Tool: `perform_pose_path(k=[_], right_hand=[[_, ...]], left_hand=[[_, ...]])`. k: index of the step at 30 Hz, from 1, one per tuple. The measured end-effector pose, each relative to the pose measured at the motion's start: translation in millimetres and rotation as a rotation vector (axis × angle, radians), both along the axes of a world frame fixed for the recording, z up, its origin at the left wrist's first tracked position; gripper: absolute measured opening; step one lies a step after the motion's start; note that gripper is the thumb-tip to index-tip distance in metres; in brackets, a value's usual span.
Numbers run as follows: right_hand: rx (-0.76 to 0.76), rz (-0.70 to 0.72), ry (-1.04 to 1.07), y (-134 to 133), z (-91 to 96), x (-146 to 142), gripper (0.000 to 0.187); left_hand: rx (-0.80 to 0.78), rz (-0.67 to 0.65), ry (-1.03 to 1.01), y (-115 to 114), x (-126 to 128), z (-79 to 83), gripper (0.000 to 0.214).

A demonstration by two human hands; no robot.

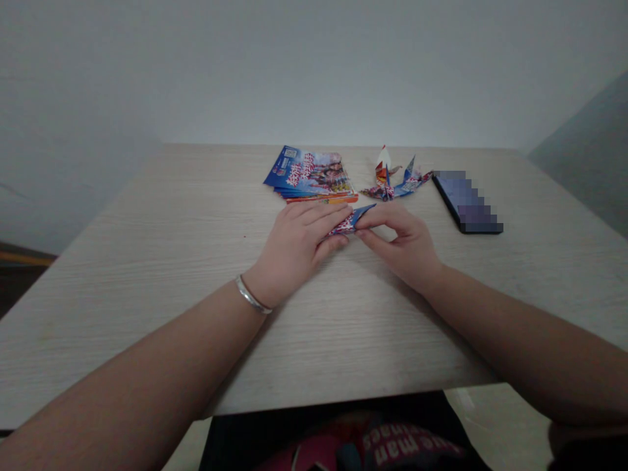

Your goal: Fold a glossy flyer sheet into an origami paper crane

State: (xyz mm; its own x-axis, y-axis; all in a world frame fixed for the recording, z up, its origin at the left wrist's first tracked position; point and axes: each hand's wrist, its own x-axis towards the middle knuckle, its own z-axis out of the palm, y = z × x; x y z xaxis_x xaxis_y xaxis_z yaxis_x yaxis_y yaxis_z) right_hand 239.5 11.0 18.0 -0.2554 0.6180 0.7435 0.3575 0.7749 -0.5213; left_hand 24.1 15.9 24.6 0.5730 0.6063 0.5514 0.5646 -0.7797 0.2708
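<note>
holding folded paper (345, 225) with fingers of left hand (299, 237), pinching its end with right hand (405, 242); with flyers (311, 175) beyond left fingers, paper birds (413, 184) and phone (464, 201) past the right.

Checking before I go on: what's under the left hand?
A folded printed paper; part of it shows between the left hand and the right hand. The rest, and anything else beneath the left palm, is covered and can't be seen.
</note>
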Motion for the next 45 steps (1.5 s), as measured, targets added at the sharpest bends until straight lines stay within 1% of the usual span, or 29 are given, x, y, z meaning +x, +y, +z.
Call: perform_pose_path(k=[4, 6, 8, 11, 14, 17, 21, 25, 27, 30, 33, 36, 41, 43, 45], right_hand=[[-0.018, 0.003, 0.011, -4, 3.9, -4, 0.008], [-0.033, -0.008, 0.017, -6, 5.5, -6, 0.008], [-0.04, -0.016, 0.031, -7, 6.8, -8, 0.008], [-0.022, -0.023, 0.044, -7, 8.3, -9, 0.008], [0.004, -0.018, 0.061, -6, 9.7, -11, 0.011], [0.034, -0.03, 0.094, -6, 10.1, -13, 0.013], [0.036, -0.107, 0.099, -6, 8.8, -13, 0.012], [0.068, -0.117, 0.063, -5, 8.3, -12, 0.013], [0.083, -0.113, 0.064, -5, 9.4, -12, 0.013], [0.077, -0.108, 0.048, -6, 11.7, -12, 0.012], [0.075, -0.112, 0.039, -7, 12.9, -12, 0.012], [0.092, -0.094, 0.044, -6, 12.7, -12, 0.013], [0.122, -0.099, 0.041, -6, 12.5, -11, 0.012], [0.129, -0.109, 0.035, -6, 12.8, -11, 0.01], [0.139, -0.112, 0.032, -6, 13.3, -11, 0.009]], left_hand=[[0.037, 0.012, -0.127, -8, 4, 5.9, 0.038], [0.074, 0.03, -0.176, -12, 6, 8.1, 0.031], [0.074, 0.037, -0.195, -14, 7, 8.4, 0.025], [0.025, 0.025, -0.232, -14, 9, 5.1, 0.027], [-0.008, 0.005, -0.317, -12, 10, 1.4, 0.031], [-0.019, -0.001, -0.378, -13, 13, 0.9, 0.026], [-0.011, 0.017, -0.395, -15, 15, 1.8, 0.023], [-0.01, 0.02, -0.397, -15, 13, 2.4, 0.025], [0.025, 0.059, -0.356, -14, 11, 4.3, 0.025], [0.092, 0.154, -0.315, -14, 9, 8.1, 0.02], [0.106, 0.203, -0.34, -15, 9, 9.5, 0.017], [0.059, 0.147, -0.426, -15, 12, 7.5, 0.013], [-0.067, -0.034, -0.573, -12, 16, 4.2, 0.01], [-0.077, -0.039, -0.588, -13, 16, 4.1, 0.008], [-0.071, -0.002, -0.58, -14, 16, 4.6, 0.008]])
